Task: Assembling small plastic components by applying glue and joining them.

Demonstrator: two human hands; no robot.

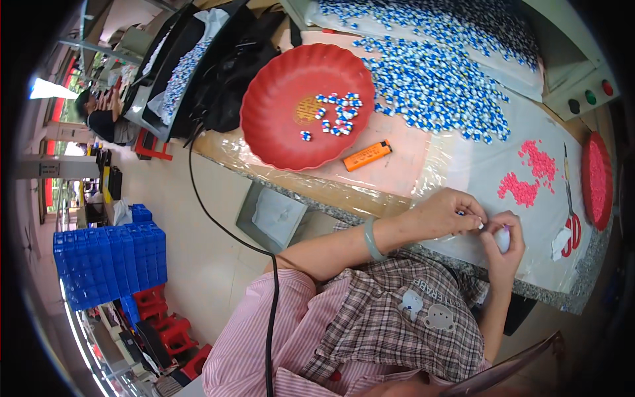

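Both hands pinch small pieces at the worktop edge.

The left hand (444,213) grips a tiny blue-white piece (461,213); the right hand (503,243) grasps a small white part (503,239). Beyond lie pink bits (529,177), an orange lighter (367,156), and a scalloped red plastic bowl (278,106) holding a few blue-white beads (337,114).

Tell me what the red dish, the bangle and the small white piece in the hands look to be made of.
Red dish: likely plastic, glossy, with a moulded scalloped rim.
Bangle on the left wrist: pale green and slightly translucent, jade-like stone or glass; cannot tell which.
White piece in the right hand: smooth, probably plastic; too small to be sure.
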